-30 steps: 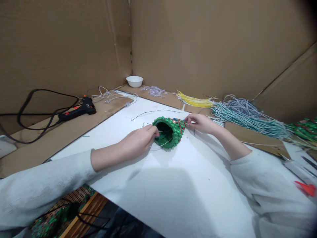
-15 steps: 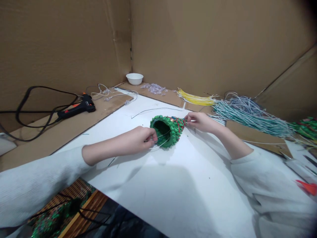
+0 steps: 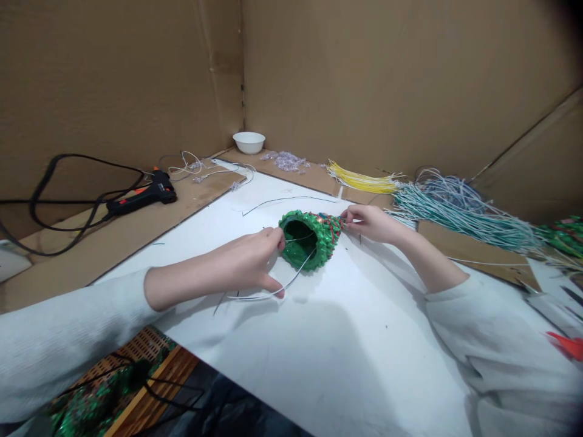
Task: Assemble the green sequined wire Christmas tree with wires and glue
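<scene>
A small green tinsel Christmas tree (image 3: 328, 246), a hollow cone with red and blue bits, lies on its side with its round open base facing left. My right hand (image 3: 371, 223) pinches the tip of the cone. At the rim of the base is my left hand (image 3: 248, 261), fingers curled around a thin wire that runs into the hollow; its thumb points down, apart from the fingers. Another pale wire (image 3: 295, 276) loops out of the opening and passes by the thumb. The fingertips of both hands are partly hidden.
A black glue gun (image 3: 143, 197) with its cord lies on cardboard at left. Along the back are a white bowl (image 3: 249, 142), clear beads (image 3: 288, 161), yellow wires (image 3: 362, 179) and teal wires (image 3: 460, 212). A basket (image 3: 134, 351) holding green tinsel pieces stands below the table edge.
My left thumb has opened away from the fingers, and the fingers have moved slightly up along the rim. The pale wire now bows lower out of the opening. My right hand stays at the tip.
</scene>
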`<state>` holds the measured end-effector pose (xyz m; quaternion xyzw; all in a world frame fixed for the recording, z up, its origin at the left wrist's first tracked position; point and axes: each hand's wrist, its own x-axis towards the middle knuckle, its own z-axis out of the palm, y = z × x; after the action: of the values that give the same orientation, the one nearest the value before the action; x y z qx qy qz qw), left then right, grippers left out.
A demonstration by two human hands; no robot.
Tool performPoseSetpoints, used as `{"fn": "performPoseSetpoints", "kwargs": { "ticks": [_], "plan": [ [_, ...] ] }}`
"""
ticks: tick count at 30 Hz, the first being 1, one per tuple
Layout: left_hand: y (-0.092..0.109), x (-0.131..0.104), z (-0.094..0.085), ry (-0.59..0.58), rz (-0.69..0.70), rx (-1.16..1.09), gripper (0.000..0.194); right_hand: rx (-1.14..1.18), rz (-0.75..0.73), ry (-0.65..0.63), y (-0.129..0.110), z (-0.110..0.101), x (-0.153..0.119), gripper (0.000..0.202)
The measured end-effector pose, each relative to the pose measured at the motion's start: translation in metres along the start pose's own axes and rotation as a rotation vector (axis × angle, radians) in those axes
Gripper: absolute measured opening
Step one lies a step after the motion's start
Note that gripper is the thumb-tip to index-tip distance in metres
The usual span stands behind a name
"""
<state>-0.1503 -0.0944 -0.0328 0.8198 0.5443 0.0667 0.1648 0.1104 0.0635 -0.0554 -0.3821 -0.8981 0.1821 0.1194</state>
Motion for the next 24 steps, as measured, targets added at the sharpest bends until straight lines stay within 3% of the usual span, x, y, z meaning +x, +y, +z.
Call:
{"fn": "performPoseSetpoints", "kwargs": {
  "ticks": [2,7,12,17,21,24],
  "plan": [
    [0.002,-0.004,0.002,-0.009,-0.013,0.013,0.059,0.002,0.005,0.0,-0.001,0.0,0.0,0.013],
    [0.003,-0.009,0.004,0.07,-0.021,0.103,0.029,0.001,0.012,0.005,-0.003,-0.001,-0.001,0.015],
    [0.004,-0.006,0.002,0.05,0.011,0.142,0.01,-0.009,0.017,0.002,-0.004,-0.001,-0.001,0.015],
    [0.006,-0.004,0.006,0.091,-0.035,0.082,0.01,-0.004,0.028,-0.001,-0.005,-0.001,-0.001,0.014],
    [0.005,0.0,0.012,0.146,-0.082,0.005,0.023,0.001,0.028,-0.007,-0.006,-0.001,-0.001,0.014],
    [0.005,0.002,0.012,0.162,-0.094,0.019,0.019,0.011,0.025,-0.002,-0.006,-0.001,-0.001,0.015]
  ]
}}
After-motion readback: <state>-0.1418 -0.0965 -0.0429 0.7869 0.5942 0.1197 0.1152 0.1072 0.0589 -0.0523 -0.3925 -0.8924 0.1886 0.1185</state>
